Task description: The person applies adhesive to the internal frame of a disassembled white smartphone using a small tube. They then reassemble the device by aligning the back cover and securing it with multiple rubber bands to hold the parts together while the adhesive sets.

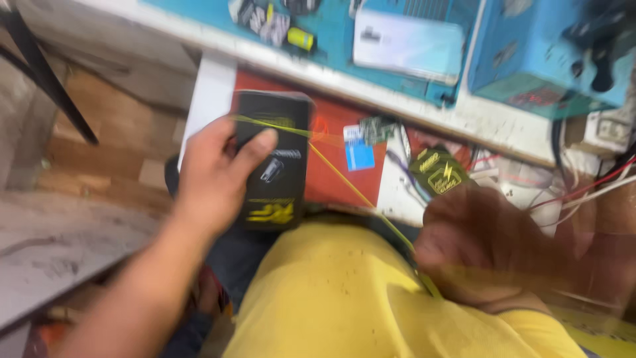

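Box sits gripped in my left hand below the bench edge; right hand blurred, grip unclear, pulling yellow strip.

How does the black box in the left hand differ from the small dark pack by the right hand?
The black box is larger and upright, gripped by the left hand. The small dark pack is smaller, tilted, and sits just above the blurred right hand; whether it is held is unclear. Both carry yellow markings.
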